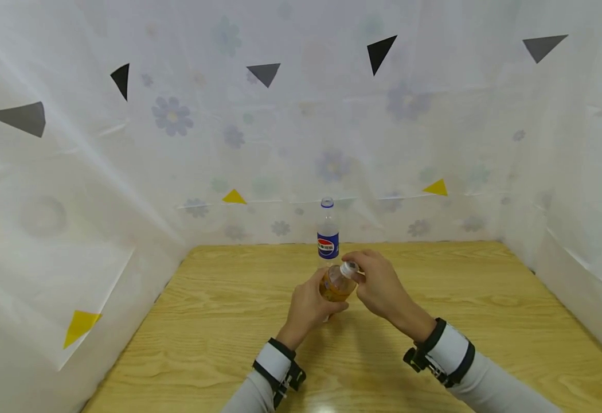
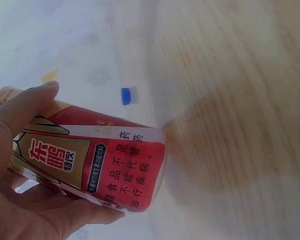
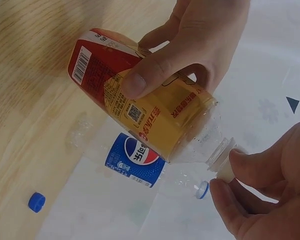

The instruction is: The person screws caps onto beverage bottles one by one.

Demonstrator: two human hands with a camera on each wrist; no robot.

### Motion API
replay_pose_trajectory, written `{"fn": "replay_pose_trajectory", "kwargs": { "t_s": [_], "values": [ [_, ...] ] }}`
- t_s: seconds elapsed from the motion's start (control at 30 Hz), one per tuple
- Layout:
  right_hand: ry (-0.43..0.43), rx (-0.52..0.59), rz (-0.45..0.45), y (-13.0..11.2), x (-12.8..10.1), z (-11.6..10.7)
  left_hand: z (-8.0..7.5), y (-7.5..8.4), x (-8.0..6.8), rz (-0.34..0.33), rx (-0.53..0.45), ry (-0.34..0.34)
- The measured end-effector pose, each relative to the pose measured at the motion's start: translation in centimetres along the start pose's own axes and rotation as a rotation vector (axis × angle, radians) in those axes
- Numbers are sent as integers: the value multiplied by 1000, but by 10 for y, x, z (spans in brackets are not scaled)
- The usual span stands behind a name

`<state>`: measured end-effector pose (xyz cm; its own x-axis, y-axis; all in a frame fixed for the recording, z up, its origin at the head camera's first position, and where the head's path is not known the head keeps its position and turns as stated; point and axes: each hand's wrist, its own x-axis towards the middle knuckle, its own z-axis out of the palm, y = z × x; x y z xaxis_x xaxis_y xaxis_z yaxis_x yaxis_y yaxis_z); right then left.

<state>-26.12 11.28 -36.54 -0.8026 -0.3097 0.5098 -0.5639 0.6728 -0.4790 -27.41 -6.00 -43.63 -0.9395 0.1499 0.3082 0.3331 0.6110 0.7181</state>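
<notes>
One part-full drink bottle [image 1: 336, 291] is leaning over the counter [image 1: 229, 304], in front of the blue-labelled bottle [image 1: 328, 245] — our left hand [image 1: 308, 304] is gripping it around the middle, our right hand [image 1: 380, 284] is pinching its white cap [image 1: 349, 268]. We are expecting modest weight and squeezable plastic, so we are favouring that middle hold.

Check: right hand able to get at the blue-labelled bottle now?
Probably not yet: the right hand pinches the white cap of the amber bottle. Freed, it likely could: in the head view nothing covers the top of the blue-labelled bottle, though the amber bottle overlaps its lower part.
</notes>
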Motion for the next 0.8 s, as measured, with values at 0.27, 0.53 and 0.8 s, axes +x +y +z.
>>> {"fn": "replay_pose_trajectory", "kwargs": {
  "t_s": [0.27, 0.53, 0.8],
  "values": [
    [21, -6, -12, -1, 0, 2, -1, 0, 0, 21, 33, 19],
    [43, -40, -2, -1, 1, 4, 0, 1, 0, 20, 32, 18],
    [51, -53, -2, 1, 3, 4, 0, 1, 0, 29, 35, 21]
  ]
}}
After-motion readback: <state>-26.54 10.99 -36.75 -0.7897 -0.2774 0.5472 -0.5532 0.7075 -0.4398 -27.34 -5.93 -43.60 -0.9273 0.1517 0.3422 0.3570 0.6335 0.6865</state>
